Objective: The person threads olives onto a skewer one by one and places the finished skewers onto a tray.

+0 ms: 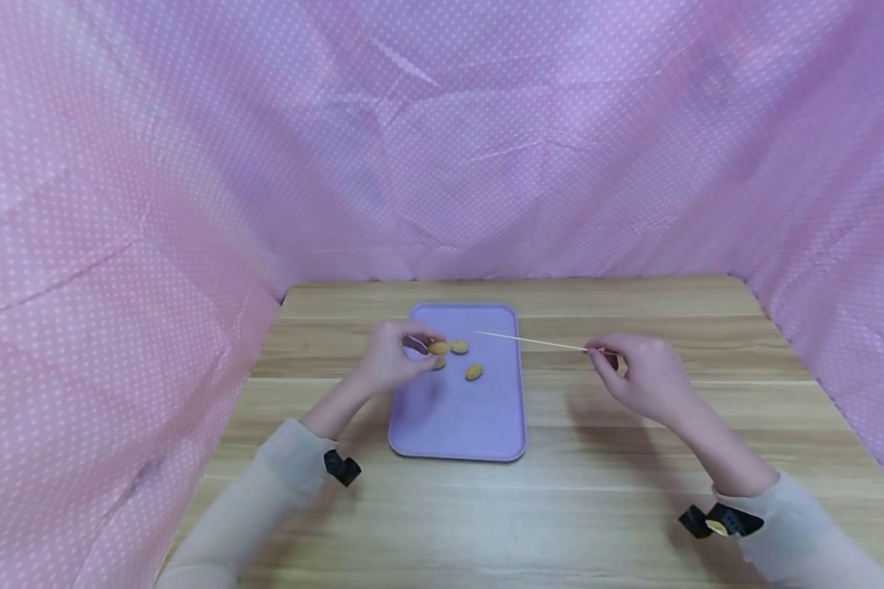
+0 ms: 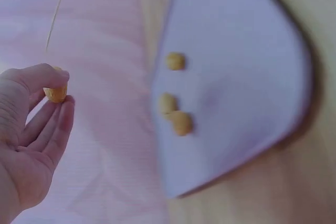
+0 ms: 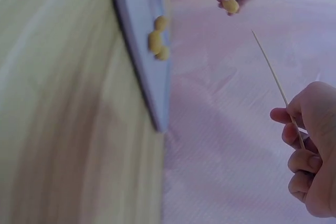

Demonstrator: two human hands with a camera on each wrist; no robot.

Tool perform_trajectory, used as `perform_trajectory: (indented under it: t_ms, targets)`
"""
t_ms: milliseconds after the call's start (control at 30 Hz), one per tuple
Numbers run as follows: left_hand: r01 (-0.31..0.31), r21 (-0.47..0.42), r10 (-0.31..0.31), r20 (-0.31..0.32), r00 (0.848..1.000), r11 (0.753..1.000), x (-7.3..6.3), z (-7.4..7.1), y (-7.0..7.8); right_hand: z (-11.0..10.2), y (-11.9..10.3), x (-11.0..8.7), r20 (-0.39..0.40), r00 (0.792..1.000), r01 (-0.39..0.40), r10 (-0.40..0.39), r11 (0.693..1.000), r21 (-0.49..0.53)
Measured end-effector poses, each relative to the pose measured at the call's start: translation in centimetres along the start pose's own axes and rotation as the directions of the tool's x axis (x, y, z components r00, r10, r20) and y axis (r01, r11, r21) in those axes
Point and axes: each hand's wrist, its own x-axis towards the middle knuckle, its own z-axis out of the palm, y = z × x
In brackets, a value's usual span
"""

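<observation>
Between thumb and fingertips, my left hand [image 1: 392,357] pinches a small golden-brown oval food piece [image 2: 56,93], held up over the tray's left side. My right hand [image 1: 648,376], off to the right above the table, grips a thin wooden skewer [image 1: 538,341] near its rear end. The skewer points left, toward the held piece, and its tip is apart from it in the right wrist view. Three similar pieces lie on the purple tray [image 1: 457,429]: one nearer the front [image 1: 475,372], one farther back [image 1: 460,347], and one partly hidden by the left hand [image 1: 439,363].
The rectangular tray has a low raised rim and sits left of centre on a wood-grain table [image 1: 560,499]. Pink dotted cloth [image 1: 486,164] hangs behind the table and along both sides. Black wrist cameras [image 1: 342,468] are strapped over both pale sleeves.
</observation>
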Motion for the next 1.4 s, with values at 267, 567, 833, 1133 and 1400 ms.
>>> perform_trajectory:
  t_ms: [267,567,833,1133,1400]
  targets:
    - [-0.088,-0.031,0.087,-0.056,0.995,0.996,0.4,-1.7,2.2,-0.6,-1.8,1.5,-0.004,0.996,0.085,-0.085,0.996,0.023]
    - [-0.143,0.000,0.143,-0.050,0.989,0.990,0.1,-1.7,2.7,-0.3,-2.5,1.8,-0.002,0.995,0.095,-0.095,0.995,0.032]
    - [-0.117,-0.024,0.116,-0.030,0.993,0.993,-0.4,-1.6,2.5,-0.3,-2.7,1.8,0.011,0.994,0.111,-0.111,0.994,0.001]
    - [-0.139,-0.075,0.137,-0.033,0.990,0.987,-0.8,-1.0,2.7,-0.9,-3.3,1.8,0.036,0.988,0.150,-0.149,0.988,-0.026]
    - [-0.166,-0.039,0.165,-0.015,0.986,0.985,-0.6,-1.0,3.2,-1.2,-3.3,2.1,0.104,0.981,0.164,-0.164,0.986,0.006]
